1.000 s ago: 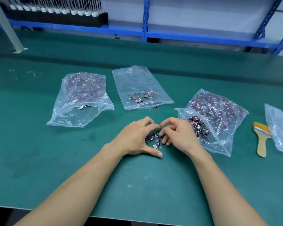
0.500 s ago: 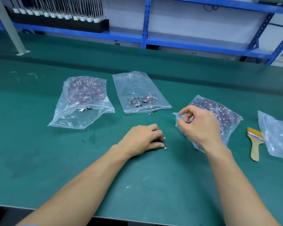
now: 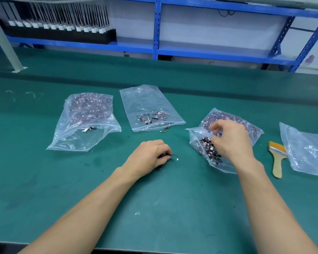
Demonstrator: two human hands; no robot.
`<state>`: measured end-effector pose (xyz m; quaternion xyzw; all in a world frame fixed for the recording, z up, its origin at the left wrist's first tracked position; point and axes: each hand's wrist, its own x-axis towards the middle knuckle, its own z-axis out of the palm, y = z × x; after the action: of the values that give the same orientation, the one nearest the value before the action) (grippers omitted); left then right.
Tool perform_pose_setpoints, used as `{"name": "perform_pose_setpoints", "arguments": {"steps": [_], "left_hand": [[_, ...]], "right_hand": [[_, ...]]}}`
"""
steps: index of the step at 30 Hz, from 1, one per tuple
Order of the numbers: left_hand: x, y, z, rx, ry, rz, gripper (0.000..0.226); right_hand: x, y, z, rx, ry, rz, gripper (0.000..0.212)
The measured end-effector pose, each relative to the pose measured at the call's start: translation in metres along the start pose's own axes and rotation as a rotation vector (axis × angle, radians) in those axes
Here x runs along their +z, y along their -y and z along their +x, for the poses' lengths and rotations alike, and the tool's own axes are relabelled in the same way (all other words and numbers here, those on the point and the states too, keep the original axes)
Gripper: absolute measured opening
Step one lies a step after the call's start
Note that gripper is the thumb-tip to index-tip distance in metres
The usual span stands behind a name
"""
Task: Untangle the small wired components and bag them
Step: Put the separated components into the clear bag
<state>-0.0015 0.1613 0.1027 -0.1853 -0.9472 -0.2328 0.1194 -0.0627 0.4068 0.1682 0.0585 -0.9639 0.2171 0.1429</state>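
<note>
On the green bench mat (image 3: 62,180), the left hand (image 3: 149,157) grips a small clump of wired components (image 3: 164,156), one thin wire poking out past its fingers. The right hand (image 3: 231,140) sits with bent fingers at the mouth of the right clear bag (image 3: 195,139); whether it holds anything is unclear. A middle bag (image 3: 151,103), a left bag (image 3: 88,116) and a paintbrush (image 3: 276,162) lie around them.

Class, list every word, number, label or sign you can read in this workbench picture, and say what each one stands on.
No text can be read anywhere.
White tags on the black rack: too small to read, if printed at all.
White specks on the wired components in the right bag: too small to read.
Brush: no marking shows.
</note>
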Motion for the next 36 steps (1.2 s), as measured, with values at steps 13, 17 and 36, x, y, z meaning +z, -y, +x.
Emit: {"name": "perform_pose_setpoints", "arguments": {"steps": [13,17,36], "left_hand": [[0.032,-0.119,0.091,-0.439,0.016,-0.354,0.03],[0.034,-0.122,0.094,-0.437,-0.014,-0.411,0.023],[0.027,-0.088,0.065,-0.174,-0.121,-0.289,0.033]], "right_hand": [[-0.004,0.008,0.0,-0.107,-0.064,0.198,0.028],[-0.007,0.007,0.002,-0.117,-0.072,0.22,0.026],[-0.003,0.003,-0.001,-0.079,-0.045,0.2,0.022]]}}
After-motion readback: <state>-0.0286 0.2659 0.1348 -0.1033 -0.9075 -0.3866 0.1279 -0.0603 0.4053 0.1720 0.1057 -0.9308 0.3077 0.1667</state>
